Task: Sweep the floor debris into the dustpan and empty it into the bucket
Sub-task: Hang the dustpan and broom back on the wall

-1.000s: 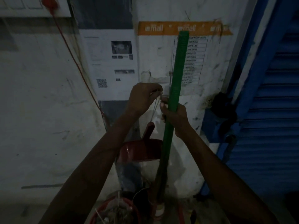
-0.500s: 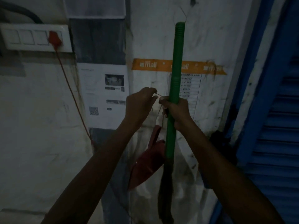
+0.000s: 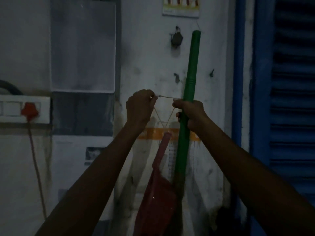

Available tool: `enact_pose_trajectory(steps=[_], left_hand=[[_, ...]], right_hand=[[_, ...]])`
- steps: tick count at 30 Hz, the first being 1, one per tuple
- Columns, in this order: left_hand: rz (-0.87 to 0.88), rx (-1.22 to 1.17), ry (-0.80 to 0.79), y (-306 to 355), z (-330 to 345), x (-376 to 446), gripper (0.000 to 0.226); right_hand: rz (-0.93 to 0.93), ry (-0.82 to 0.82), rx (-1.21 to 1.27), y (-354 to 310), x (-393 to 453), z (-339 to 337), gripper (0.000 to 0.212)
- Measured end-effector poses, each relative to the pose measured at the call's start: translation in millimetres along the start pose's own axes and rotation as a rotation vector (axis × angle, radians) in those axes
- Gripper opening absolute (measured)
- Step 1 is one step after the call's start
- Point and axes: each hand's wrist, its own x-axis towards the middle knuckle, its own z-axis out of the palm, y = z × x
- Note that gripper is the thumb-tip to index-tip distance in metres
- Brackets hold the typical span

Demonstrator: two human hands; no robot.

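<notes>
We have our left hand [image 3: 139, 106] pinching one end of the thin string loop [image 3: 166, 97], while our right hand [image 3: 189, 114] is wrapped around the green broom handle [image 3: 191, 86] and also nips the loop's other end. The red dustpan [image 3: 157, 198] dangles from that loop below and between our hands, just left of the handle. If either pinch slips, we judge the dustpan would drop; stretching the loop could also loosen our grip on the broom.
</notes>
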Motion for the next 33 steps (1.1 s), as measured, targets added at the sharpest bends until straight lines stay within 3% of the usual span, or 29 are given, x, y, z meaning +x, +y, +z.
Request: enact_pose_trajectory(steps=[2,8,15,23,28,33], left_hand=[[-0.054,-0.1,-0.029,5.2,0.4,41.7,0.023],[0.006,-0.135,-0.152,25.2,-0.5,146.8,0.028],[-0.001,-0.146,-0.072,42.5,22.8,218.0,0.027],[-0.219,-0.358,0.008,44.2,58.0,253.1,0.027],[-0.345,-0.453,-0.126,32.5,68.9,250.6,0.032],[-0.238,-0.466,-0.28,24.6,53.4,233.0,0.026]], right_hand=[[-0.035,0.031,-0.016,-23.8,19.3,7.0,0.018],[-0.13,0.138,-0.053,-96.6,70.1,22.2,0.037],[-0.249,0.255,0.018,-151.0,111.3,34.7,0.047],[-0.328,0.352,-0.068,-171.5,139.3,56.8,0.03],[-0.319,0.367,-0.131,-164.0,144.2,58.5,0.033],[-0.211,0.253,-0.141,-137.3,129.5,46.5,0.041]])
